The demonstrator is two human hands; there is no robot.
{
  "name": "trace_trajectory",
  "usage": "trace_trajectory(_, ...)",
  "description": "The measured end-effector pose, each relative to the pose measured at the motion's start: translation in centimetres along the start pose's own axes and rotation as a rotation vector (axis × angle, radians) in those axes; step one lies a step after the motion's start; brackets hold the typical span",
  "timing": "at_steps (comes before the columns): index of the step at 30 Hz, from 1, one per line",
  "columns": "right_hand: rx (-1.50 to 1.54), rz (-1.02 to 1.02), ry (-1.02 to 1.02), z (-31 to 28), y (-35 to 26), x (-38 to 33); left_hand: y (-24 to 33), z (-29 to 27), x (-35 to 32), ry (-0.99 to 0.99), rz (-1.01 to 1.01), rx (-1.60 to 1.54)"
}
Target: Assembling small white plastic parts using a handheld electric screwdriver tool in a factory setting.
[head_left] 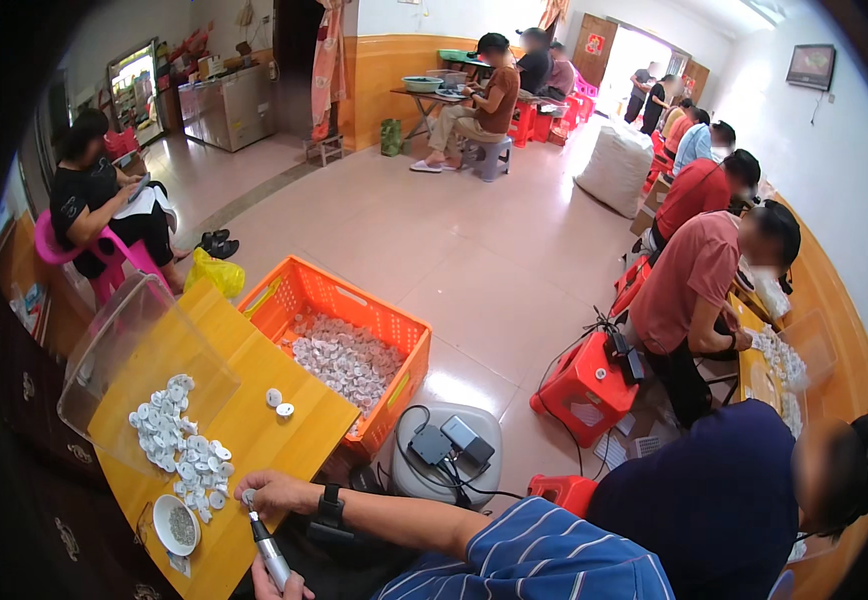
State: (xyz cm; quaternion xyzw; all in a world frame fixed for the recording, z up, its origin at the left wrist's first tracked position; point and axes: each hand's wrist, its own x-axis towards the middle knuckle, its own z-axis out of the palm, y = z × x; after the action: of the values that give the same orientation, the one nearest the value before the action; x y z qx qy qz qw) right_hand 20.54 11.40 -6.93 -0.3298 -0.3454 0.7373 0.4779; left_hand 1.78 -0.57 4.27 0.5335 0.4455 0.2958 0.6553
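My right hand (279, 494), with a black band on its wrist, is closed at the edge of the yellow wooden table (289, 440). Its fingertips pinch a small round white piece (247, 496). My left hand (282, 585) comes in at the lower edge, wrapped round a silver pen-shaped power screwdriver (271, 555). The driver's tip points up at the piece and appears to meet it. Close by on the table lie a pile of similar round white pieces (182, 450) and a white bowl (161, 517) of tiny metallic parts. Two more round pieces (279, 403) lie apart.
A clear plastic bin (114, 330) stands on the table's far side. Beyond it is an orange crate (354, 300) holding many white pieces. A grey stool (414, 415) carries power boxes and cables. Co-workers sit along the right wall; red stools (589, 390) stand near them.
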Motion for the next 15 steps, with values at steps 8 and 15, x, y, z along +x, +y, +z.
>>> trace_trajectory(8, 0.060, 0.109, -0.008, -0.25, -0.01, -0.33, 0.29, 0.41, 0.35, 0.016, 0.006, 0.045)
trace_trajectory(15, 0.120, 0.119, -0.012, -0.61, 0.12, -0.29, 0.18, 0.42, 0.45, 0.015, -0.006, 0.051)
